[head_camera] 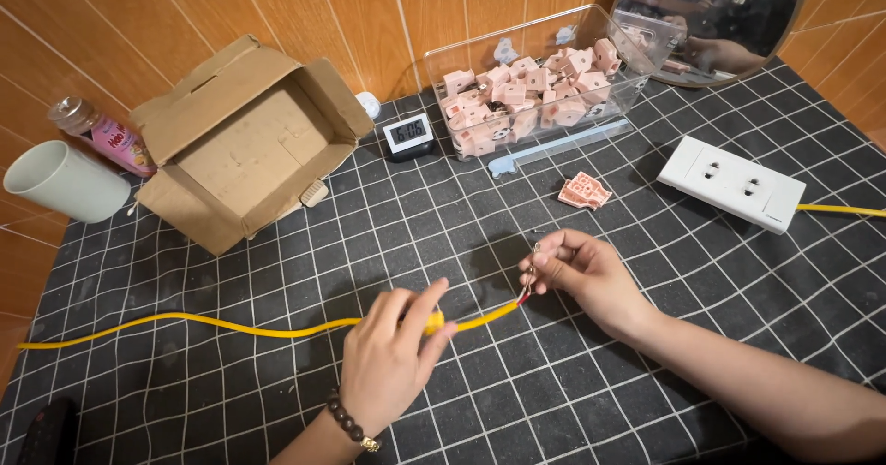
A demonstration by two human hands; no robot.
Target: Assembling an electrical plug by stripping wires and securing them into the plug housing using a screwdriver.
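A yellow cable runs across the black grid mat from the left edge to the middle. My left hand pinches the cable between thumb and fingers near its stripped end. My right hand grips the bare wire strands at the cable's tip, where a bit of red insulation shows. A pink plug part lies on the mat just beyond my right hand.
An open cardboard box lies on its side at the back left, beside a pale cup and a small bottle. A clear bin holds several pink parts. A small clock, a white socket strip and a round mirror stand behind.
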